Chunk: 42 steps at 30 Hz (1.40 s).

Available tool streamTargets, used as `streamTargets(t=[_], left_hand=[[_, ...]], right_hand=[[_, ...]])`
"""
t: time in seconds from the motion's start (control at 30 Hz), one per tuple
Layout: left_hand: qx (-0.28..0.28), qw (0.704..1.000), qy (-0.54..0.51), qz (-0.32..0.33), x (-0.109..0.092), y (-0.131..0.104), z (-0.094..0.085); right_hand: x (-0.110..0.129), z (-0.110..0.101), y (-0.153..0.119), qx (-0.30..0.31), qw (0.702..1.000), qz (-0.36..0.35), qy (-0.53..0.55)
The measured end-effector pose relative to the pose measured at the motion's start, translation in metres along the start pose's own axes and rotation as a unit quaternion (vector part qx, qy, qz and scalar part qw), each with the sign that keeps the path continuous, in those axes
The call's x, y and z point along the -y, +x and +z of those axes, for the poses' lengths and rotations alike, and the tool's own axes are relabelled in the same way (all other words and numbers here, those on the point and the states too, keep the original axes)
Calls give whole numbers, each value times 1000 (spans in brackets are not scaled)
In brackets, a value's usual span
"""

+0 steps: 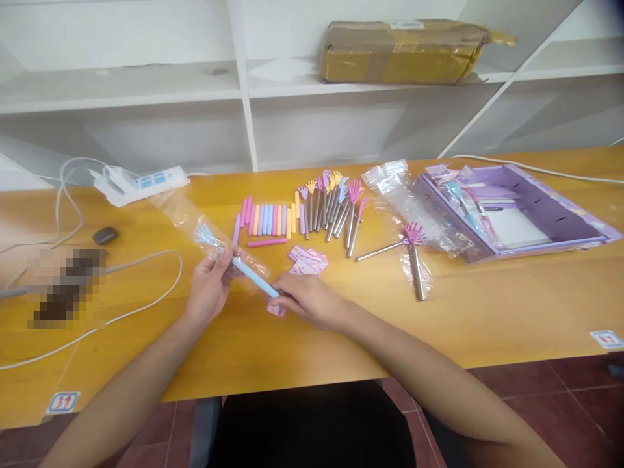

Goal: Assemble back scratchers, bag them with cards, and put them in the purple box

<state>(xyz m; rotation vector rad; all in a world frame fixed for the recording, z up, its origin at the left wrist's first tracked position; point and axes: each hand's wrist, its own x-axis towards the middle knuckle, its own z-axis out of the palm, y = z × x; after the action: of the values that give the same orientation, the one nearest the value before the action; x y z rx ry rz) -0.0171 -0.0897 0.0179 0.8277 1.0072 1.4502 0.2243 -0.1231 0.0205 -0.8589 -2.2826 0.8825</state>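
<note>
A light-blue back scratcher slants between my hands, its claw end inside a clear plastic bag. My left hand pinches it near the bag, and my right hand is closed on the handle's lower end. Beneath that end lies a small pink card; more cards are piled just beyond my right hand. Several coloured tubes lie in a row, with metal scratchers to their right. A pink-clawed scratcher rests on plastic farther right.
A purple open box holding bagged scratchers stands at the right, beside loose clear bags. At the left are a white power strip, cables and a dark small object. A taped carton sits on the shelf.
</note>
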Motion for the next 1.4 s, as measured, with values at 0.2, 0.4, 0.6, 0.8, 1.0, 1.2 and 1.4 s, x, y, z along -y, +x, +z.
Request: streamTargets(t=[0.2, 0.4, 0.6, 0.8, 1.0, 1.2, 1.4], left_hand=[[87, 991, 56, -84, 11, -11, 0], [232, 951, 166, -116, 22, -23, -3], [302, 917, 221, -140, 18, -23, -2], [282, 924, 223, -129, 18, -21, -2], [288, 922, 225, -126, 18, -16, -4], [243, 940, 210, -116, 11, -15, -4], [175, 971, 134, -92, 7, -15, 1]], right_hand=[[-14, 12, 0, -83, 995, 36, -37], [-18, 17, 1, -109, 988, 80, -68], [-18, 22, 1, -104, 989, 75, -72], [-18, 15, 1, -86, 993, 17, -83], [-15, 18, 0, -94, 988, 57, -104], [-15, 14, -1, -99, 992, 38, -71], [-11, 5, -2, -89, 985, -108, -101]])
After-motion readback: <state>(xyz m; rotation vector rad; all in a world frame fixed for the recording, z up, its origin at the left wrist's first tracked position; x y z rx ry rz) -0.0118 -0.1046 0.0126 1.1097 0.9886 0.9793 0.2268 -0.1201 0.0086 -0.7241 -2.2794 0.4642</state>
